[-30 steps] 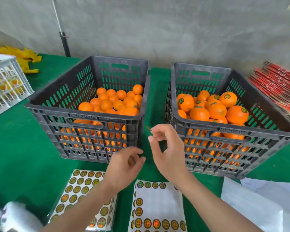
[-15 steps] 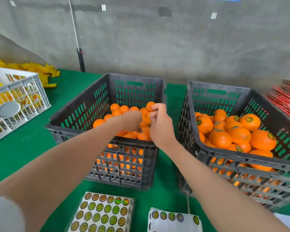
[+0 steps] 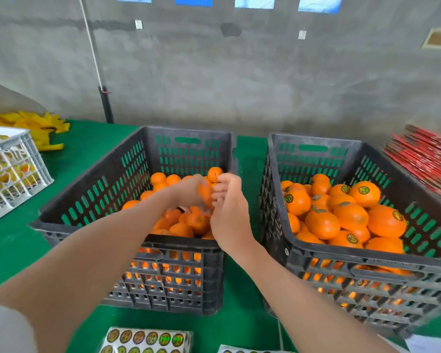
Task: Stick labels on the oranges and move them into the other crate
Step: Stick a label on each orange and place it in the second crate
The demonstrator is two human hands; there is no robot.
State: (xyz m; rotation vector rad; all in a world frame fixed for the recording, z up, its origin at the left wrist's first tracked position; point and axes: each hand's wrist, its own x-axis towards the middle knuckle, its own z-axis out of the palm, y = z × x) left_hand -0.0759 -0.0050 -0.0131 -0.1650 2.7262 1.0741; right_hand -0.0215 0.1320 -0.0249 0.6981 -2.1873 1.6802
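Note:
The left black crate [image 3: 189, 149] holds unlabelled oranges [image 3: 158, 178]. The right black crate [image 3: 367, 261] holds oranges with round labels [image 3: 365, 193]. Both hands meet over the left crate's right side. My left hand [image 3: 189, 192], blurred, grips an orange [image 3: 204, 196] lifted just above the pile. My right hand [image 3: 229, 207] touches that orange with thumb and curled fingers. The label it pinched earlier is hidden under the fingertips. Two label sheets [image 3: 148, 340] [image 3: 252, 350] lie at the near edge.
A white crate [image 3: 10, 169] with fruit stands at the far left on the green table, with yellow bags [image 3: 43, 126] behind it. A stack of red flat cartons [image 3: 425, 154] lies at the right. A grey concrete wall rises behind the crates.
Both hands rose from above the label sheets into the left crate. The left hand took hold of an orange and the right hand came against it. My view tilted upward.

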